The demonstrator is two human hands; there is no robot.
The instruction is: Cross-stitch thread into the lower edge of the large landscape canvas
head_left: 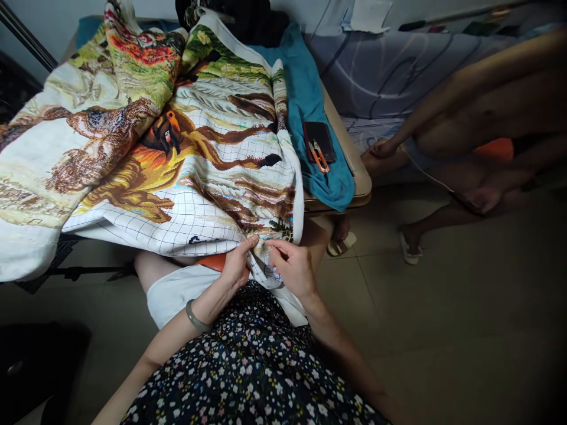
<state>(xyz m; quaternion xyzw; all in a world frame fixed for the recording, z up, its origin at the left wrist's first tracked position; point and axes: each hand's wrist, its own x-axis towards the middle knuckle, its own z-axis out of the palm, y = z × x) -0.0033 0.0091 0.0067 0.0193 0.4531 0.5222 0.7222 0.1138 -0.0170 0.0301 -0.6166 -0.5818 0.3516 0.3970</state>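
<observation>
We've got the wide white fabric sheet w/ dark grid lines & multicoloured stitched picture (221, 139) draped over the beige-edged table (362, 180), near edge down at our lap. Our L hand (237, 265) pinches that edge, thumb on top, other fingers mostly hidden; greenish-grey round bangle (196, 317) on that wrist. Our R hand (293, 268) is just beside it, thumb & forefinger bent close tog. at the fabric; can't tell what, if anything, is btwn the tips. R of the sheet, on the teal cloth (301, 88), orange-handled metal snips (321, 161) overlap a dark flat rectangular object (326, 134). Another person (469, 100) is farther R, well apart from our hands.
</observation>
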